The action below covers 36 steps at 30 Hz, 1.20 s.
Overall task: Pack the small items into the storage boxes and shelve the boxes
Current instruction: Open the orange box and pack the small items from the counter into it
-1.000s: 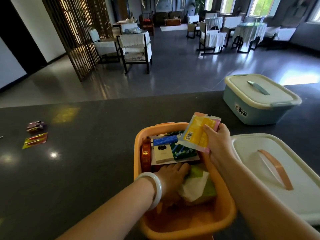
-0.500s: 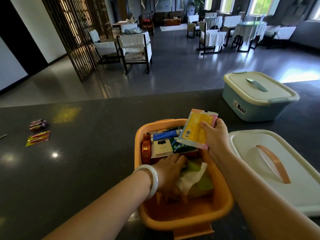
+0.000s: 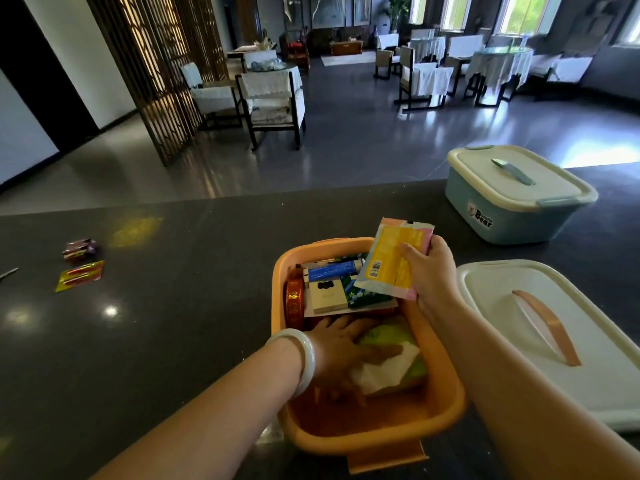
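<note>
Orange box [image 3: 446, 407] part-filled, lid [image 3: 554, 341] off; right hand [image 3: 433, 275] grip holds yellow packet [image 3: 389, 261]; left hand [image 3: 343, 351] flat on tissue pack [image 3: 388, 362]; two packets [image 3: 80, 263] left on surface [image 3: 156, 323]; blue box [image 3: 519, 199] closed; shelving undone.

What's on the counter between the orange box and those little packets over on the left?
Nothing: in the head view, the dark counter between the orange box and the small packets is bare, showing only light reflections.

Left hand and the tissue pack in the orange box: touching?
Touching. The head view shows the left hand lying flat inside the orange box, its fingers resting across the top of the tissue pack, with no gap visible.
</note>
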Tool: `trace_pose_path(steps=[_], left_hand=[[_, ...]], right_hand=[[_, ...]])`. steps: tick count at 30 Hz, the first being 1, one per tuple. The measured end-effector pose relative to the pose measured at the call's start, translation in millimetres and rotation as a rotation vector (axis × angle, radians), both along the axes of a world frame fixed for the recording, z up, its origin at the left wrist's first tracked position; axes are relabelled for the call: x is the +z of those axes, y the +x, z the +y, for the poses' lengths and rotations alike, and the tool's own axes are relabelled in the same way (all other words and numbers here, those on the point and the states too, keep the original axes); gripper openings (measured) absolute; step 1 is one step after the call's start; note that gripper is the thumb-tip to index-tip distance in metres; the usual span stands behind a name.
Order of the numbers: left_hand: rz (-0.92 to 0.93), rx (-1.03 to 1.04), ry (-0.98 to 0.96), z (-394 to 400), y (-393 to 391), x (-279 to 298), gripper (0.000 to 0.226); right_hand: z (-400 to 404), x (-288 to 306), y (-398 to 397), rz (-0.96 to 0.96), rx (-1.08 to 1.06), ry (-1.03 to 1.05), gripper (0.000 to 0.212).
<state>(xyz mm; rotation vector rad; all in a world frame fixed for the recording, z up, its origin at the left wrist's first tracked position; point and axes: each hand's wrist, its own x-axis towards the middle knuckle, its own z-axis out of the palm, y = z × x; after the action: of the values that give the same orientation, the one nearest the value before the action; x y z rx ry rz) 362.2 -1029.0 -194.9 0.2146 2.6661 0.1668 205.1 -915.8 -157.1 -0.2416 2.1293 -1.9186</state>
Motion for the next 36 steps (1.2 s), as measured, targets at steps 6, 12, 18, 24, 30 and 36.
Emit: trace_pose_path(steps=[6, 12, 18, 24, 30, 36], left_hand=[[-0.020, 0.002, -0.010, -3, -2, 1, 0.095], [0.006, -0.028, -0.057, -1, 0, 8, 0.103], [0.020, -0.039, 0.047, -2, 19, 30, 0.094], [-0.003, 0.220, 0.419, -19, 36, 61, 0.068], [0.213, 0.748, 0.663, -28, 36, 65, 0.035], [0.303, 0.968, 1.071, -12, 26, 70, 0.062]], right_hand=[[-1, -1, 0, 0.013, 0.010, 0.006, 0.020], [-1, 0, 0, 0.034, 0.016, 0.023, 0.019], [1, 4, 3, 0.009, 0.040, 0.019, 0.021], [8, 9, 5, 0.017, 0.242, 0.039, 0.024], [16, 14, 10, 0.062, 0.575, 0.234, 0.025], [23, 30, 20, 0.192, 0.875, 0.453, 0.032]])
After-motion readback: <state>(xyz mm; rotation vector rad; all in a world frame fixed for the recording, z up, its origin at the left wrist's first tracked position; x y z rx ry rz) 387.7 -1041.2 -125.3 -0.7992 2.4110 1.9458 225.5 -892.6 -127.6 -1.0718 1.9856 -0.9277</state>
